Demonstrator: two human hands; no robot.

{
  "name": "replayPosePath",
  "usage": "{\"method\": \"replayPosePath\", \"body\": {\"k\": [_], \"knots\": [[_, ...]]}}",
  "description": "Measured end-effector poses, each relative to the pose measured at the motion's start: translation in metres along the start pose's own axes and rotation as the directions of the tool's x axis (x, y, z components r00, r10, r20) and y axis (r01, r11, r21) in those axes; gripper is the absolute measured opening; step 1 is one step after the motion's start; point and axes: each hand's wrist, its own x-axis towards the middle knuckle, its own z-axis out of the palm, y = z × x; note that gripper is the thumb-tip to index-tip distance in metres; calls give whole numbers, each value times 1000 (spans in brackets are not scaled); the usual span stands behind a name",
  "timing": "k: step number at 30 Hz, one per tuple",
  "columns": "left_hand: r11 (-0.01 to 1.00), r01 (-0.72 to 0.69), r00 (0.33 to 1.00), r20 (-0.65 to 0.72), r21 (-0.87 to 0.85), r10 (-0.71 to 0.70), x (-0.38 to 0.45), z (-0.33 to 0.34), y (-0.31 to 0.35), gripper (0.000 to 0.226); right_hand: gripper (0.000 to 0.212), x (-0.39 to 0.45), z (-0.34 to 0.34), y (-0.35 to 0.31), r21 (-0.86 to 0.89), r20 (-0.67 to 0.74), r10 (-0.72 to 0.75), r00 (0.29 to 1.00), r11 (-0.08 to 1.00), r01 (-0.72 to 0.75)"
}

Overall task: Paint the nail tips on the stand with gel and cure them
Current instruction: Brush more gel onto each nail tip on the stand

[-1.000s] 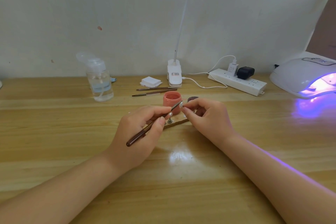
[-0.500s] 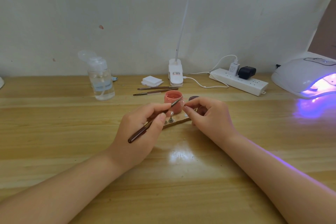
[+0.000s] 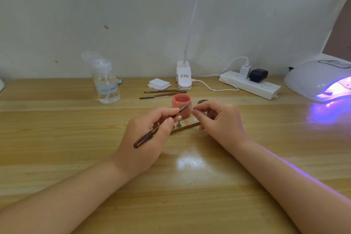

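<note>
My left hand (image 3: pixel 146 135) grips a dark brown gel brush (image 3: pixel 150 136), its tip raised against the open pink gel pot (image 3: pixel 181 107). My right hand (image 3: pixel 220 121) pinches a small clear nail tip (image 3: pixel 191 107) right at the brush tip. Between my hands lies the wooden stand (image 3: pixel 187 127) with metal pegs; one peg (image 3: pixel 179 122) carries a pale nail tip. The stand's left end is hidden behind my left hand.
The white curing lamp (image 3: pixel 319 80) glows purple at the far right. A power strip (image 3: pixel 250 84), a clip lamp base (image 3: pixel 183 78), a pad stack (image 3: pixel 159 83), two spare brushes (image 3: pixel 161 94) and a clear pump bottle (image 3: pixel 106 83) line the back. A dark lid (image 3: pixel 202 102) peeks behind my right hand.
Both hands have barely shifted; the brush tip stays at the nail tip pinched in my right hand. The view moved slightly.
</note>
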Motion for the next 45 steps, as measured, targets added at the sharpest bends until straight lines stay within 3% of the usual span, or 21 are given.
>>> {"method": "replayPosePath", "body": {"k": [8, 12, 16, 26, 30, 38, 45], "knots": [[996, -57, 998, -2, -69, 57, -1, -3, -2, 25, 26, 0, 1, -3, 69, 27, -7, 1000, 998, 5], [991, 67, 997, -20, -119, -69, 0, -2, -5, 24, 18, 0, 0, 0, 98, 53, 10, 999, 995, -16], [990, 105, 993, -51, -95, -110, 2, -1, -4, 27, 2, 1, 1, 5, 131, 54, 27, 998, 991, -33], [996, 54, 998, 26, -65, -52, -2, -2, -1, 21, 21, 1, 1, -2, 103, 30, 20, 999, 994, -23], [997, 4, 1000, -20, -83, -6, -2, -1, 2, 20, 24, 1, 1, -3, 106, 28, 18, 999, 994, -21], [1000, -17, 1000, 8, -20, 17, -1, -1, 4, 23, 25, 1, 0, 0, 55, 37, 3, 999, 998, -5], [1000, -19, 1000, -18, 3, 19, 1, 0, 6, 30, 10, 1, 0, 3, 45, 32, 8, 999, 999, -9]]}}
